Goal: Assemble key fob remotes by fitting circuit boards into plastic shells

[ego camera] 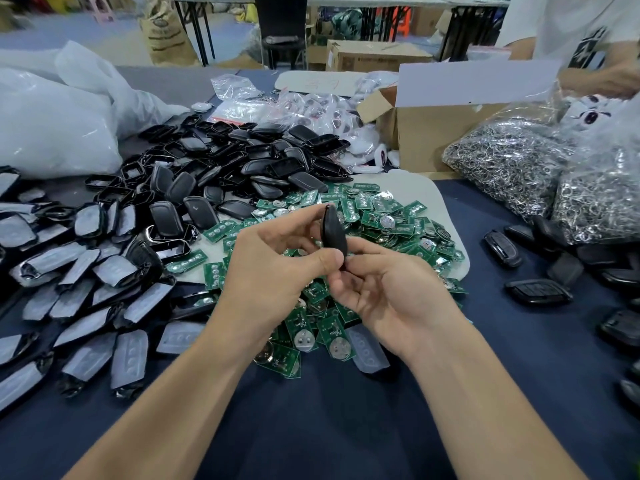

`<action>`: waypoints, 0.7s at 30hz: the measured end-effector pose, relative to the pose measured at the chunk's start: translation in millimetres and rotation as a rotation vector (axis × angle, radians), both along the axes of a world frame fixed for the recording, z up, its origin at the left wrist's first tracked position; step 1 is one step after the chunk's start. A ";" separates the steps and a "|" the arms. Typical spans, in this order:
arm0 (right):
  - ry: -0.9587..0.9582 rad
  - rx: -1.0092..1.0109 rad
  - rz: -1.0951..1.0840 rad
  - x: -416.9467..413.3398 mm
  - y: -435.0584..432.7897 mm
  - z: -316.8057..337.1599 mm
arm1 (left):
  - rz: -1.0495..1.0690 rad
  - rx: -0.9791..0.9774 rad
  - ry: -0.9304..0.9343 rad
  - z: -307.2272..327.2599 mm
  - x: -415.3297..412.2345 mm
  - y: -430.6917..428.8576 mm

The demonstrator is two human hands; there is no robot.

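Observation:
A black key fob shell (333, 233) stands edge-on between both hands above the table. My left hand (266, 268) pinches it from the left, thumb near its lower end and fingertips at its top. From the right, my right hand (384, 289) pinches its lower end with thumb and fingers. Whether a board sits inside the shell is hidden. Under the hands lies a heap of green circuit boards (381, 216) with round silver contacts. Black empty shells (242, 168) are piled behind on the left.
Shell halves with grey button pads (86, 306) cover the left of the table. Finished black fobs (536, 292) lie at the right. Bags of metal key rings (512, 161), a cardboard box (433, 133) and white plastic bags (52, 133) stand behind. Another person (588, 46) works at far right.

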State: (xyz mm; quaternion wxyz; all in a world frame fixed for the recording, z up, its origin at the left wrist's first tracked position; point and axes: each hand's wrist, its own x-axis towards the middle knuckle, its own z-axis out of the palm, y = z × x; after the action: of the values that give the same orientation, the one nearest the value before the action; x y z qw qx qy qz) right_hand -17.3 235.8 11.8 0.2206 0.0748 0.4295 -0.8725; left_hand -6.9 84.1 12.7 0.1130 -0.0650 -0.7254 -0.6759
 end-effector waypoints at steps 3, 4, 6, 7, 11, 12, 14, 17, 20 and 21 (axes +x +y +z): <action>-0.005 0.004 0.044 1.7 0.8 1.8 | -0.019 -0.003 -0.008 1.4 -1.3 -1.7; 0.003 0.014 0.053 2.2 0.8 2.4 | -0.028 0.006 -0.014 1.0 -1.8 -1.9; 0.026 0.010 0.091 3.4 1.6 3.0 | -0.052 0.020 -0.011 1.1 -1.4 -1.9; 0.040 0.000 0.120 4.0 2.2 3.3 | -0.056 0.028 -0.008 1.1 -1.2 -2.0; 0.099 -0.034 0.202 5.6 4.7 4.5 | -0.001 0.065 -0.008 -1.7 -2.5 -5.2; 0.106 -0.039 0.208 5.9 5.2 5.0 | 0.006 0.068 -0.005 -2.4 -2.8 -5.2; 0.125 -0.047 0.219 6.6 6.0 5.8 | 0.012 0.077 0.002 -2.1 -2.3 -3.0; 0.139 -0.079 0.230 8.2 7.9 5.4 | 0.048 0.147 -0.012 -2.1 -2.4 -0.2; 0.147 -0.095 0.235 8.7 7.9 5.7 | 0.014 0.191 -0.053 -4.5 -4.8 -5.1; 0.149 -0.095 0.228 8.4 8.3 5.4 | -0.020 0.175 -0.071 -5.7 -5.7 -7.2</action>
State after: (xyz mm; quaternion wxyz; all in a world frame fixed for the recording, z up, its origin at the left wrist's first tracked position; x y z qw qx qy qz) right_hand -8.9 244.1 17.2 0.2891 -0.0501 0.4085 -0.8643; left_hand -12.6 76.9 7.0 0.0855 -0.0381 -0.6662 -0.7399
